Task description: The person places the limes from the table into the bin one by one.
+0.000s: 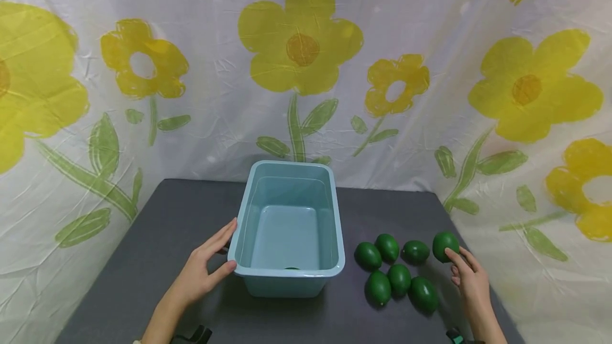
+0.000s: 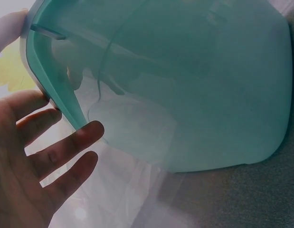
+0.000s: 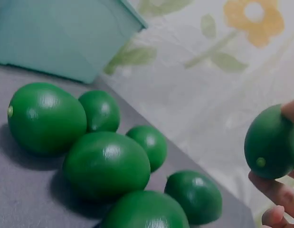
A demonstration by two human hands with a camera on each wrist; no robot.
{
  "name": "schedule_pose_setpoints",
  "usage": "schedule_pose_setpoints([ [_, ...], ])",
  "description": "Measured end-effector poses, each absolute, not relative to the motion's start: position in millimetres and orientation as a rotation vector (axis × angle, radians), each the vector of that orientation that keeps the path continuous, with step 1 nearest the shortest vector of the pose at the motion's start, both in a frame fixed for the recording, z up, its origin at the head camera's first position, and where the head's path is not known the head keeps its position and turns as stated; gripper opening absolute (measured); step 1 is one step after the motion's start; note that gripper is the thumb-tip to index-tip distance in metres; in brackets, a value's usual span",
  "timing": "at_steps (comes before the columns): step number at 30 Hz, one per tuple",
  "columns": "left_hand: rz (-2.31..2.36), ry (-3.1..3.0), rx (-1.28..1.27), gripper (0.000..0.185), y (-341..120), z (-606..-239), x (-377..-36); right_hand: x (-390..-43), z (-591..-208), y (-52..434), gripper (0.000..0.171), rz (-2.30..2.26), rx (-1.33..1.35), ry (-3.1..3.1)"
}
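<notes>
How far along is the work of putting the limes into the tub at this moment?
Done: one green shape, probably a lime, already shows at the tub's near inner wall. In hand: the right hand pinches a lime at the far right, and the left hand steadies the tub's left rim. Left: six limes lie on the table beside the tub.

The bin (image 1: 288,216) is smooth, translucent plastic. The limes (image 1: 399,278) look glossy and smooth. The tabletop (image 1: 158,232) is matt grey; the backdrop (image 1: 215,94) is wrinkled cloth.
</notes>
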State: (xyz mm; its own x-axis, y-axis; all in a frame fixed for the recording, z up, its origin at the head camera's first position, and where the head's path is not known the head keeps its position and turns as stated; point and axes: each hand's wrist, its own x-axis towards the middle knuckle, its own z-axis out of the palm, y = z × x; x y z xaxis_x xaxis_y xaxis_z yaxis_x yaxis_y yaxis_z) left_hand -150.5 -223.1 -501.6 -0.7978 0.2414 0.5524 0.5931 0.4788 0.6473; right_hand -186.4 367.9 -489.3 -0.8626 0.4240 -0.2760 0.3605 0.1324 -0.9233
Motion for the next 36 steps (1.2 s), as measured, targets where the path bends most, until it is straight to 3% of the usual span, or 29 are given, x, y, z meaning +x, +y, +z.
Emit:
schedule_pose_setpoints([
  [8, -1.258, -2.323, -0.683, 0.077, -223.7, -502.9, -150.3, -189.5, -478.4, 348.6, 0.072, 1.733, -0.426, -2.465],
  [36, -1.261, -2.332, -0.696, 0.076, -221.6, -505.6, -152.6, -239.3, -444.7, 239.6, 0.051, 1.93, -0.051, -2.326],
])
